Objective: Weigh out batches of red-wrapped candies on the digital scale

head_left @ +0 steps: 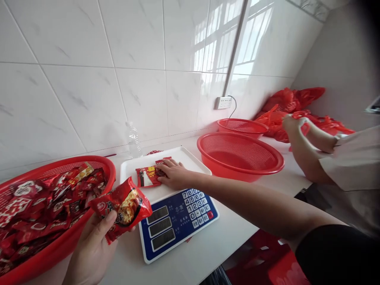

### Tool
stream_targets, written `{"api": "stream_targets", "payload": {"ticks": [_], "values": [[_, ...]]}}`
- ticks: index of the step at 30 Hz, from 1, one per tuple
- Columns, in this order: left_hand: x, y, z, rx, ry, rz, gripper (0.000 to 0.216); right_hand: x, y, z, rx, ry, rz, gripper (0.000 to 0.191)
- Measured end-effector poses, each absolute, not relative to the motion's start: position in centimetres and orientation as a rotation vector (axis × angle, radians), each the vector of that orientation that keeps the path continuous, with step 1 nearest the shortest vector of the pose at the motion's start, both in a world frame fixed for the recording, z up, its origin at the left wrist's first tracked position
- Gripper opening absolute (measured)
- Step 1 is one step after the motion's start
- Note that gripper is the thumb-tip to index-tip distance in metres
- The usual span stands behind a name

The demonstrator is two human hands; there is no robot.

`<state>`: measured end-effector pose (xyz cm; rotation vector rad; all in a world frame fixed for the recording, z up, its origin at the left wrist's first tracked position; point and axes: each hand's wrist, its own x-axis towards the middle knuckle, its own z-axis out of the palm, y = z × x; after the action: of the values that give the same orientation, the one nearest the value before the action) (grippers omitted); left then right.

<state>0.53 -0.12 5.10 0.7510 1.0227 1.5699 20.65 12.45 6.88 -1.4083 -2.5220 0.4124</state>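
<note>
My left hand (93, 247) is closed round a red snack packet (124, 206), held up in front of the scale (175, 219). My right hand (173, 174) reaches across to the scale's white tray (133, 166) and rests, fingers flat, on red packets (147, 176) lying there. A red basket (63, 245) at my left is heaped with several similar red packets (38, 209).
An empty red basket (240, 156) stands right of the scale, a second one (242, 126) behind it. Another person's hands (292, 124) handle red plastic bags (293, 105) at the far right. A clear bottle (133, 140) stands by the tiled wall. A socket (223, 102) is on the wall.
</note>
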Motion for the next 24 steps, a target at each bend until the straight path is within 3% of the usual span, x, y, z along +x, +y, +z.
{"api": "stream_targets", "payload": {"ticks": [4,13,24], "values": [[0.1,0.2,4.7,0.751,1.032,1.554,0.056,20.8,13.0,6.8,-1.39,-2.529,0.326,0.039],[0.3,0.2,4.7,0.844,1.005,1.546,0.053,21.6,14.8,6.5,-1.345,-2.416,0.127,0.033],[0.4,0.1,4.9,0.818,0.976,1.56,0.047,30.2,16.1,9.9,-1.531,-1.95,-0.106,0.04]]}}
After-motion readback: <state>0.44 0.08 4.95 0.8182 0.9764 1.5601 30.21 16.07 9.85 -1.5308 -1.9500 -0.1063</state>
